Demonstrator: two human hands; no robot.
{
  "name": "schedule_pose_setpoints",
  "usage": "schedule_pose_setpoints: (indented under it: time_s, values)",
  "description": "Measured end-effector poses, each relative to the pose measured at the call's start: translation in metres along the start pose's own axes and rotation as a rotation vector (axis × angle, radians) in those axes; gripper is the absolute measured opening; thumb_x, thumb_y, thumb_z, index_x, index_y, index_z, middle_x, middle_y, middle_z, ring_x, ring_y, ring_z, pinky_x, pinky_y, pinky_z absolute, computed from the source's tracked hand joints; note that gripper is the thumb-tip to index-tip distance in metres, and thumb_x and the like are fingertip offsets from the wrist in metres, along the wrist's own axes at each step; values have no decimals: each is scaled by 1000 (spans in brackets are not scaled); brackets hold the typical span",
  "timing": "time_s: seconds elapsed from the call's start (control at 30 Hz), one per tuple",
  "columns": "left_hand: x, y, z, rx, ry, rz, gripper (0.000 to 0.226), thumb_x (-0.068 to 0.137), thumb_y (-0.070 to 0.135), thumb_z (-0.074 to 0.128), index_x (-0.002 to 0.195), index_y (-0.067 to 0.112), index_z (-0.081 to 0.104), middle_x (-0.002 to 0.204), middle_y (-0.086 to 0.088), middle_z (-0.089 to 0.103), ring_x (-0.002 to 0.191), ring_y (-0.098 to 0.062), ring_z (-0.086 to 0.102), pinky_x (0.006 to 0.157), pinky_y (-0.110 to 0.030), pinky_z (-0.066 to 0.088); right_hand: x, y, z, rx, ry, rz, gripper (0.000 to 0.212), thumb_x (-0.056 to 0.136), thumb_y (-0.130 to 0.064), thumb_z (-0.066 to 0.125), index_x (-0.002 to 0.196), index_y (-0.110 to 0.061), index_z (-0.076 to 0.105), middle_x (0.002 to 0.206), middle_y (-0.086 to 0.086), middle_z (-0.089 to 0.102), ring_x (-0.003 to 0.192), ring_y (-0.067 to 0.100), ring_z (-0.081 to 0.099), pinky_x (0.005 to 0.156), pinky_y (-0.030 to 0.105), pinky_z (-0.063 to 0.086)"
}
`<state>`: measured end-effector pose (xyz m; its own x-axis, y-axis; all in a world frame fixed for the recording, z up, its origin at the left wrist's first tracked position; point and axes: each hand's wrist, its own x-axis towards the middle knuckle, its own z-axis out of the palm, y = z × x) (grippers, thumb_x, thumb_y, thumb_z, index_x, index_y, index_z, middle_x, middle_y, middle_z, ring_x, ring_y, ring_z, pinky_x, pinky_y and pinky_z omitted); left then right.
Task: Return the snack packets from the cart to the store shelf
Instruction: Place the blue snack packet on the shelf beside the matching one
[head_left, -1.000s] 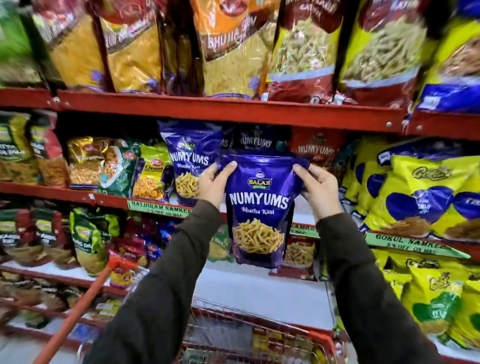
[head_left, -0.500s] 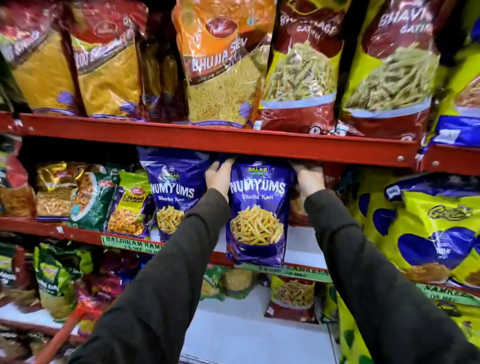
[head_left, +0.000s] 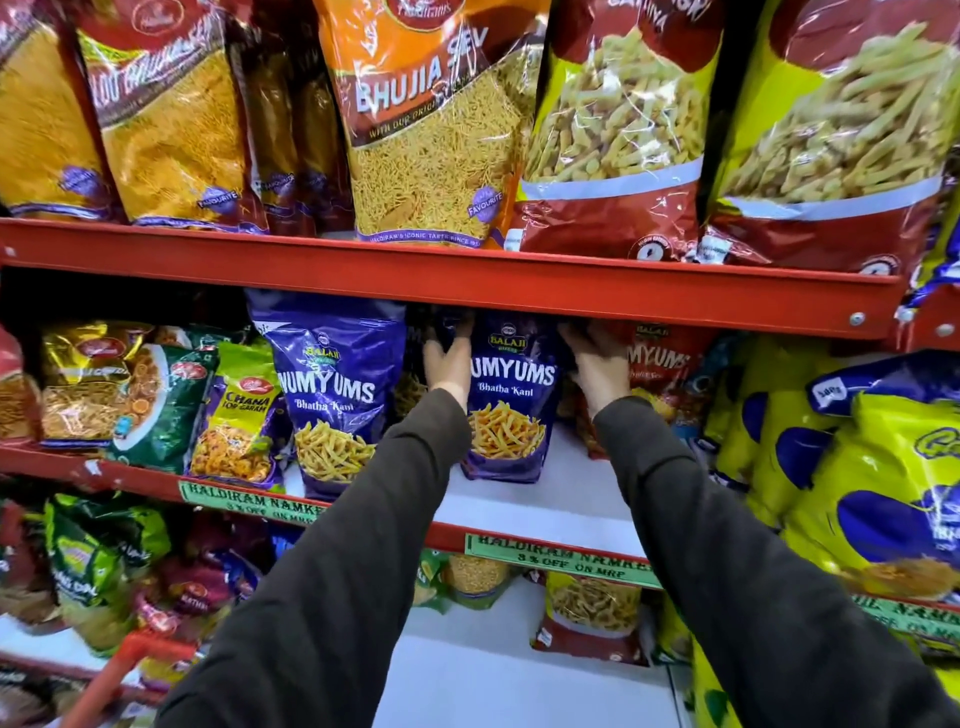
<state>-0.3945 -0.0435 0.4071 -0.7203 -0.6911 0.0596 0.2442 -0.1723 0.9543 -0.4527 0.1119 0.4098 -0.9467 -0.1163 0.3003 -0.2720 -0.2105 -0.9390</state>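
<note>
A purple Numyums packet stands upright on the white middle shelf, well back under the red shelf above. My left hand grips its upper left edge and my right hand its upper right edge; the fingertips are in shadow. A matching, larger-looking purple Numyums packet stands just to the left. Only the cart's red handle shows at the bottom left.
The red shelf edge above carries big bhujia and gathiya bags. A red Numyums packet stands right of my hands, yellow-and-blue bags further right. Green price labels line the shelf front. Small packets fill the left side.
Both hands have carried the purple packet up and back, from in front of the shelf onto the white shelf beside the other purple packet. The view has moved closer.
</note>
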Motion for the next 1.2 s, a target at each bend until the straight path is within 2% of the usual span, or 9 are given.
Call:
schedule_pose_setpoints:
  time_s: [0.07, 0.13, 0.23, 0.4, 0.47, 0.57, 0.6, 0.73, 1.2]
  values:
    - [-6, -10, -8, 34, -25, -46, 87, 82, 55, 66, 153, 28, 23, 162, -3, 28, 149, -27, 26, 120, -43, 21, -11, 13, -2, -2, -36, 79, 53, 76, -37, 77, 123, -22, 61, 115, -9, 69, 105, 9, 66, 77, 11, 54]
    - [-15, -27, -20, -12, -38, -103, 81, 84, 60, 60, 152, 34, 24, 163, 1, 28, 149, -25, 26, 115, -42, 28, -26, 35, -5, -55, -32, 199, 72, 80, -45, 71, 142, -19, 43, 142, 1, 52, 127, 17, 53, 102, 22, 46]
    - [-27, -63, -36, -143, -136, -195, 71, 91, 65, 39, 151, 28, 28, 159, 0, 34, 147, -22, 30, 119, -42, 27, -40, 68, -5, -10, -95, 353, 58, 93, -48, 50, 145, -26, 37, 155, 4, 39, 141, 27, 39, 119, 50, 29]
    - [-35, -74, -51, 6, -138, -221, 57, 100, 48, 38, 145, 13, 42, 133, 0, 54, 115, -13, 49, 93, -23, 39, -53, 88, -1, 12, -61, 379, 51, 99, -37, 43, 146, -18, 36, 154, 7, 39, 141, 26, 38, 121, 48, 27]
    - [-35, -73, -52, 76, -135, -169, 49, 103, 37, 36, 143, 10, 43, 142, -9, 53, 119, -18, 50, 97, -25, 34, -60, 88, -3, 16, -51, 383, 49, 99, -35, 43, 145, -17, 39, 146, 5, 46, 135, 23, 43, 120, 48, 29]
    - [-42, -73, -59, 104, -91, -167, 43, 102, 33, 38, 137, 10, 48, 123, -10, 58, 94, -17, 58, 90, -27, 36, -73, 87, -5, 83, -46, 384, 43, 100, -28, 42, 141, -17, 45, 144, 7, 51, 132, 26, 47, 117, 48, 35]
    - [-45, -73, -62, 107, -86, -159, 41, 102, 32, 38, 136, 12, 50, 120, -9, 57, 94, -18, 58, 91, -28, 38, -78, 87, -5, 95, -43, 379, 41, 100, -26, 42, 139, -17, 47, 144, 10, 51, 133, 28, 49, 116, 50, 36]
    - [-56, -73, -74, 96, -99, -157, 41, 102, 30, 37, 136, 11, 49, 139, -13, 55, 131, -32, 50, 118, -49, 35, -98, 81, -2, 135, -45, 373, 40, 101, -25, 41, 137, -12, 49, 142, 16, 54, 131, 32, 52, 114, 51, 39]
    - [-80, -58, -95, 145, -146, -180, 47, 103, 33, 34, 146, 12, 39, 151, -14, 46, 138, -32, 43, 120, -51, 32, -136, 68, 0, -68, -86, 258, 41, 101, -24, 43, 139, -10, 45, 146, 15, 50, 133, 31, 48, 115, 52, 37]
